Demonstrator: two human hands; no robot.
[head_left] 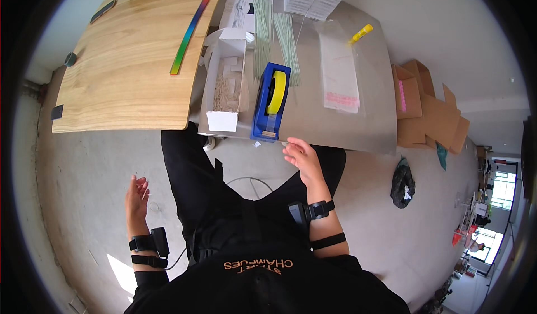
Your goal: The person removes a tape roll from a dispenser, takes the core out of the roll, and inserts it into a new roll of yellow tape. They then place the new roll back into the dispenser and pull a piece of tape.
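Black clothing of the person fills the lower middle of the view, and both forearms with black wrist straps come out from it. The right hand point(302, 156) is open, its fingers loosely spread, just beside the front edge of the grey counter point(358, 129) and very near the blue tape dispenser point(271, 102) with its yellow tape roll point(277, 92). It grips nothing. The left hand point(136, 193) is also open and empty; it hangs over the bare concrete floor point(84, 202), well apart from the counter.

In my judgement the main risk is at this front edge. The dispenser stands close to it, with its cutter end toward the person, so a careless reach could push it off, or a finger could meet the cutter blade. The open white box point(224, 90) of small pale pieces also stands at the edge and could tip and spill.

On the grey counter lie also thin green sticks point(263, 34) in bundles, a clear plastic bag point(338, 68), a yellow marker point(362, 32) and white stacks at the far side. To the left a wooden counter point(123, 62) carries a rainbow-coloured ruler point(190, 34). Flat brown cardboard point(430, 112) and a dark bag point(403, 182) lie on the floor at the right. Bright windows show far to the right.
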